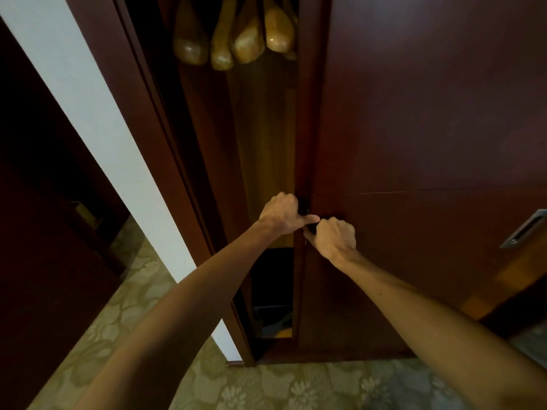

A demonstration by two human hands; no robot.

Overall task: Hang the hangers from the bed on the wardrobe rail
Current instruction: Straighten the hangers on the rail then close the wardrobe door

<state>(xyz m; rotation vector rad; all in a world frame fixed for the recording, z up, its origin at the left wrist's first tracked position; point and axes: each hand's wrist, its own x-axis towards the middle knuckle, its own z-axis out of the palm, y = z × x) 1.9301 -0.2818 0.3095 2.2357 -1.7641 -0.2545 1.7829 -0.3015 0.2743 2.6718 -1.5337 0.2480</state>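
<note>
Several wooden hangers [233, 34] hang side by side at the top of a narrow gap in the dark brown wardrobe; the rail itself is out of view above. The sliding wardrobe door [414, 128] fills the right half of the view. My left hand [281, 213] grips the door's left edge at mid height, fingers curled round it and thumb pointing right. My right hand [334, 236] grips the same edge just below and to the right, touching the left thumb.
A metal recessed handle [525, 229] sits on the door at far right. A white wall strip [97, 128] runs beside the wardrobe frame. Patterned green carpet [266, 386] covers the floor. Dark furniture stands at left. Dark items lie low inside the wardrobe [272, 318].
</note>
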